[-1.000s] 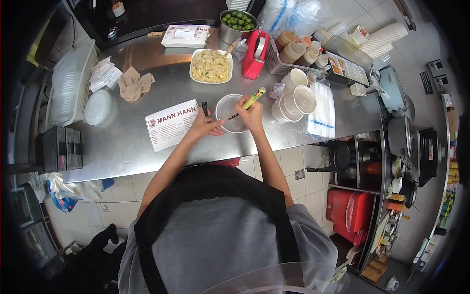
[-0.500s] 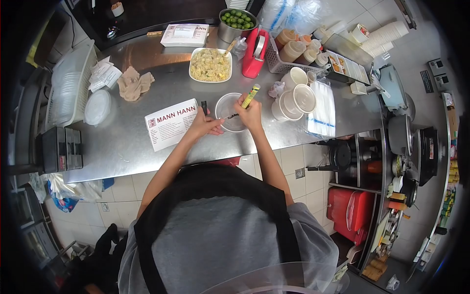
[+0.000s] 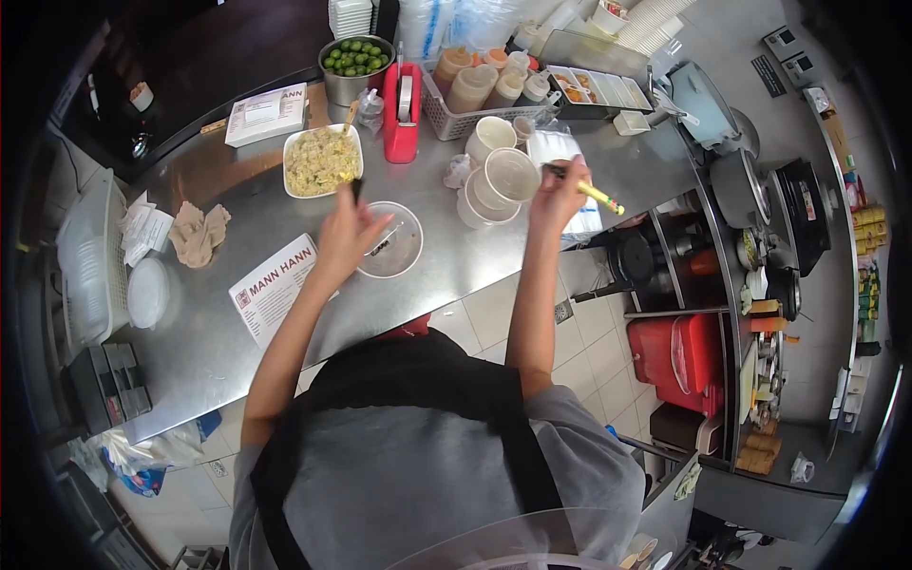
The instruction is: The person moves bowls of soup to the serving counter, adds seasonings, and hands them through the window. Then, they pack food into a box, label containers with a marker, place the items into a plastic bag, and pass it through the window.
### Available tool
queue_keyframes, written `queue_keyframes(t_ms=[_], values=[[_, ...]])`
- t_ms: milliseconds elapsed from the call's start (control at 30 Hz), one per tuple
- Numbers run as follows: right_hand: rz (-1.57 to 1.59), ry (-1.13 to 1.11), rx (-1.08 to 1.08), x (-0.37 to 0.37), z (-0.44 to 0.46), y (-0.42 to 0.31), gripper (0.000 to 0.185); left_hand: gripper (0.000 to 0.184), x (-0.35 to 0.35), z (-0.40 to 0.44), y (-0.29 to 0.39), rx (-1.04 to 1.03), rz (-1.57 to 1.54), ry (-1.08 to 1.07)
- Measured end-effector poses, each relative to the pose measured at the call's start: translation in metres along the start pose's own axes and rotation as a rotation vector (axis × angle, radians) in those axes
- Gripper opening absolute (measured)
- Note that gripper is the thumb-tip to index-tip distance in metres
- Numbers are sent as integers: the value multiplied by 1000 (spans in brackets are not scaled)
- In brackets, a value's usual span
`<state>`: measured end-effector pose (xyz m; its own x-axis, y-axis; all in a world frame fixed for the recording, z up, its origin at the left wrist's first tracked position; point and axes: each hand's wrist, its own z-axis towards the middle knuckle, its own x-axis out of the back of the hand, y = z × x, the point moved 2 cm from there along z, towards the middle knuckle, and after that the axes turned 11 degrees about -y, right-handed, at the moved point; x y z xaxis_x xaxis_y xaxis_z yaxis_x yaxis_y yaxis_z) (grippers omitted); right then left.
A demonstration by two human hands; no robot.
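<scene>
My right hand [image 3: 559, 198] is closed around a yellow marker [image 3: 598, 197], over the white plastic bags right of the stacked containers [image 3: 510, 176]. Its dark tip points left. A black cap [image 3: 356, 190] is held in my left hand [image 3: 344, 233], which hovers just left of a round clear lid [image 3: 391, 239]. Dark writing shows on the lid. Above my left hand a square white bowl of fried rice [image 3: 323, 161] stands on the steel counter. The printed white box [image 3: 275, 290] lies to the left of my left forearm.
A red tape dispenser [image 3: 402, 114], a pot of green limes [image 3: 355, 62] and a basket of sauce bottles [image 3: 475, 90] line the back. Crumpled brown paper [image 3: 198, 235] and a basket of clear lids [image 3: 90, 256] are at the left.
My right hand has lifted the marker off the lid and moved right. My left hand has risen off the lid's edge with the cap. The view has turned to the right.
</scene>
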<state>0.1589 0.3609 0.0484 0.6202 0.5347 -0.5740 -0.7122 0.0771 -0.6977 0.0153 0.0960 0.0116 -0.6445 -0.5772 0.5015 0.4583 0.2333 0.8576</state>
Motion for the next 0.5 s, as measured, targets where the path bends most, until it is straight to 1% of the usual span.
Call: queue_keyframes(t_ms=[33,67,100,133,167,200,267,300,400,433,500], values=[[54,56,-18,21,16,5,22,48,-14,18,7,-131,-35,-2],[109,112,-34,42,28,15,24,46,-31,40,11,-190,-119,-69],[240,137,-138,58,34,28,26,43,-51,62,12,-249,-204,-135],[372,160,-241,70,38,39,28,44,-70,84,11,-195,-321,-199],[417,148,-308,75,36,47,31,45,-89,104,8,-139,-437,-266],[422,185,-367,78,36,55,33,46,-102,117,10,-82,-553,-331],[514,168,-403,80,30,66,34,46,-114,131,21,12,-625,-439],[511,189,-426,73,27,64,34,46,-119,135,23,64,-661,-494],[579,94,-448,32,20,44,33,45,-90,102,41,-144,-673,-300],[579,57,-493,10,13,33,34,46,-82,89,36,-160,-701,-265],[597,-149,-559,-22,-8,32,30,45,-51,53,40,-109,-650,-191]])
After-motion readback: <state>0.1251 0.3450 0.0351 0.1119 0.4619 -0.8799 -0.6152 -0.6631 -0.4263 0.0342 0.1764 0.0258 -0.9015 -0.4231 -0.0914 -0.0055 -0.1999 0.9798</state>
